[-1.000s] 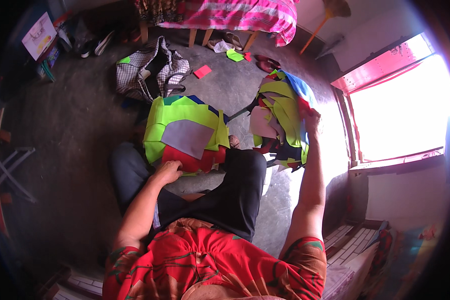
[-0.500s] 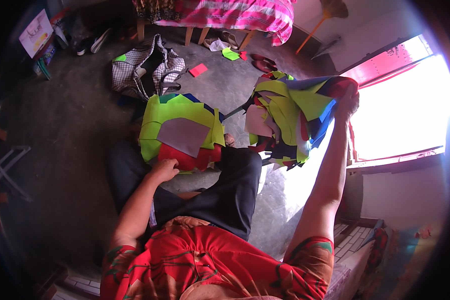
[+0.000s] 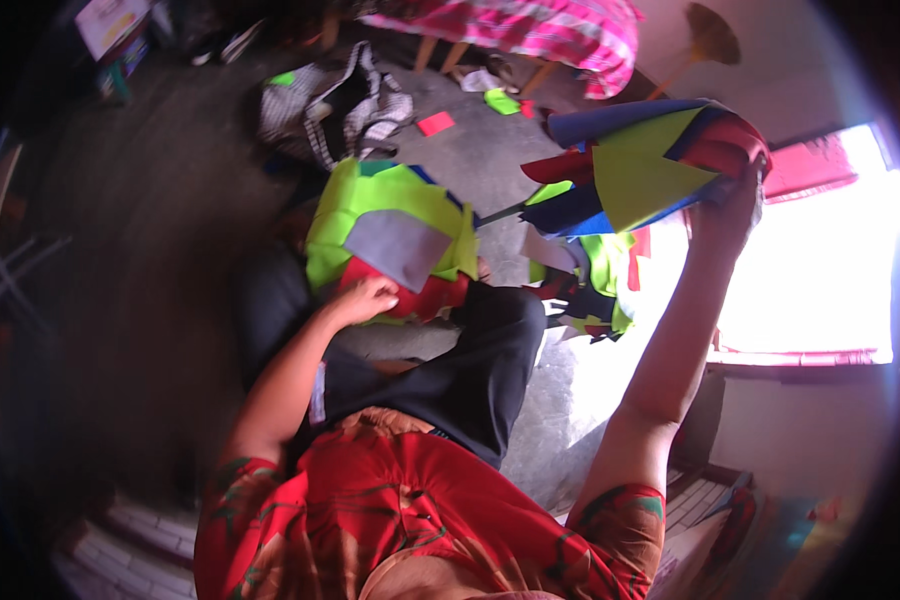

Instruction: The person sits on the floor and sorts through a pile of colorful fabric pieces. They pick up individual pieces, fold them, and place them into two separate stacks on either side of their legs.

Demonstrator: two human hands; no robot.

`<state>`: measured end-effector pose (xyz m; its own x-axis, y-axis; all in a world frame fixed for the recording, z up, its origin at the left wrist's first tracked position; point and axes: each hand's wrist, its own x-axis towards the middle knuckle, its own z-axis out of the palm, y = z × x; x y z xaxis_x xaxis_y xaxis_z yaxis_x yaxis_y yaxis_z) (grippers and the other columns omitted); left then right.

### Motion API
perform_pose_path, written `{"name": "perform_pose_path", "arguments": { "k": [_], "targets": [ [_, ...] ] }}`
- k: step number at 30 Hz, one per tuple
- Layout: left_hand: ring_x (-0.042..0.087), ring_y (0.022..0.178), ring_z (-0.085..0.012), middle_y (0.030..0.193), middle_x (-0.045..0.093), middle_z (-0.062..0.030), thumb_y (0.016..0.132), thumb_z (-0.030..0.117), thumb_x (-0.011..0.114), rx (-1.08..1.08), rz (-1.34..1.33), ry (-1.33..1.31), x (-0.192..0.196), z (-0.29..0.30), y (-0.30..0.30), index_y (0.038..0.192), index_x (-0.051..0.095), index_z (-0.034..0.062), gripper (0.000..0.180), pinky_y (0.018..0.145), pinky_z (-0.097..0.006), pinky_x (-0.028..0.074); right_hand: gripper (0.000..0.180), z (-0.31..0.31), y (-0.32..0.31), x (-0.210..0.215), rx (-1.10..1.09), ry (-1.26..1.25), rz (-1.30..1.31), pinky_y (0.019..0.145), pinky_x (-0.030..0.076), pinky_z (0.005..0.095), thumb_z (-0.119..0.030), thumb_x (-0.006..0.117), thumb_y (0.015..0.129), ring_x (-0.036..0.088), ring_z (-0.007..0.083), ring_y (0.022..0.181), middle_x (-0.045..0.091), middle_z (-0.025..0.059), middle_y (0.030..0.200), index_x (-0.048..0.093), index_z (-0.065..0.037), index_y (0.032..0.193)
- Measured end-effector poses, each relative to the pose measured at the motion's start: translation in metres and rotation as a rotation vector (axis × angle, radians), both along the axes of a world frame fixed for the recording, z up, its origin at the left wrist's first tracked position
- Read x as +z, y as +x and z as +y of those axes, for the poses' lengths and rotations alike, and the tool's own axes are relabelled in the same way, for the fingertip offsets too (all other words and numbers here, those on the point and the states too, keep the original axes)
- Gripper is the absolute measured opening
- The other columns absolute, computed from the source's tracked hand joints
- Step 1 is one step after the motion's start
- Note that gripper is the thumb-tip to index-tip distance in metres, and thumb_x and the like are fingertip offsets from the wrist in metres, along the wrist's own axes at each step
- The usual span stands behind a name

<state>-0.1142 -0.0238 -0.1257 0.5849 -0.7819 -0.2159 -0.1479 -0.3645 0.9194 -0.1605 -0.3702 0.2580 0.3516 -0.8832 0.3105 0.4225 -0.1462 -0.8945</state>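
Observation:
I sit on the floor in a red patterned shirt and black trousers. My right hand [image 3: 727,215] is raised high to the right and grips a bundle of cloth pieces [image 3: 642,165] in yellow, blue and red, lifted off the floor. My left hand [image 3: 365,298] rests on a stack of lime, grey and red cloth pieces [image 3: 390,235] lying across my knee. Under the raised bundle, a second heap of lime and red cloth [image 3: 590,275] stays on the floor beside my right leg.
A checked bag [image 3: 335,100] lies open on the grey floor ahead, with small red and green scraps [image 3: 435,123] near it. A bed with a pink checked cover [image 3: 530,25] stands at the back. A bright window [image 3: 820,270] is on the right.
My right hand has lifted a bundle of cloth from the right heap up and to the right. My left hand has stayed on the stack at my knee.

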Motion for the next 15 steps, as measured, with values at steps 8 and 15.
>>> {"name": "perform_pose_path", "arguments": {
  "k": [8, 15],
  "targets": [
    [0.057, 0.102, -0.0184, 0.113, 0.058, -0.0087, 0.089, 0.062, 0.042, 0.032, 0.728, -0.209, 0.041, -0.003, 0.011, 0.123, 0.052, 0.0057, 0.067, 0.084, -0.032, 0.045, 0.034, 0.063, 0.032, -0.054, 0.751, 0.245, -0.084, 0.087, 0.051, 0.0410, -0.031, 0.048, 0.096, 0.064, 0.0262, 0.095, 0.064, 0.0124, 0.107, 0.058, -0.003, 0.111],
    [0.059, 0.105, -0.0251, 0.118, 0.059, -0.0130, 0.084, 0.071, 0.037, 0.118, 0.984, -0.685, 0.045, -0.001, 0.027, 0.129, 0.048, 0.0080, 0.078, 0.084, -0.037, 0.045, 0.033, 0.140, 0.068, -0.080, 0.933, 0.458, -0.231, 0.086, 0.052, 0.0410, -0.027, 0.041, 0.098, 0.063, 0.0267, 0.095, 0.063, 0.0129, 0.108, 0.055, -0.002, 0.115]
  ]
}}
